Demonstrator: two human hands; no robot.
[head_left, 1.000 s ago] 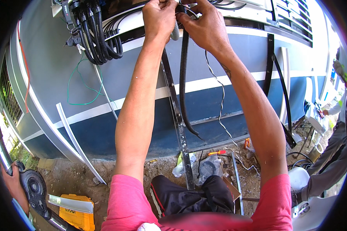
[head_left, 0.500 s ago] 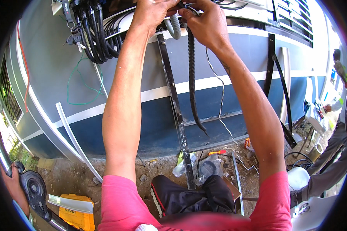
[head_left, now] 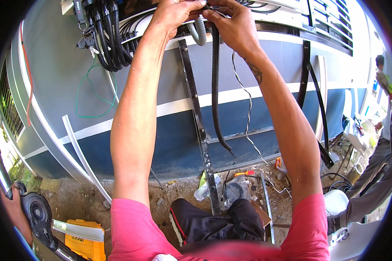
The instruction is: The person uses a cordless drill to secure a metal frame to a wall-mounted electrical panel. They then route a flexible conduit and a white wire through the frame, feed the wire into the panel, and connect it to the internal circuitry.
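Both my hands are raised at the top edge, fingers closed close together on a small dark piece among wires, too hidden to name. My left hand (head_left: 172, 17) is just above a bent grey corrugated conduit (head_left: 198, 31). My right hand (head_left: 236, 27) is beside it, over a black corrugated tube (head_left: 215, 82) that hangs down the wall. A twisted black-and-white wire (head_left: 247, 111) dangles right of the tube. Left of my hands, a bundle of black conduits (head_left: 106, 39) loops out from the white cable tray.
A person (head_left: 374, 165) works at the far right; another person's hand (head_left: 13, 202) grips black equipment at lower left. Metal bars (head_left: 190, 87) line the painted wall (head_left: 96, 148). A yellow case (head_left: 85, 241), white strips (head_left: 82, 156), a screwdriver (head_left: 244, 172) and plastic bags (head_left: 241, 191) lie below.
My left hand and forearm have shifted left, uncovering more of the grey conduit. My right hand stays near the top edge, and the black tube hangs slightly farther right.
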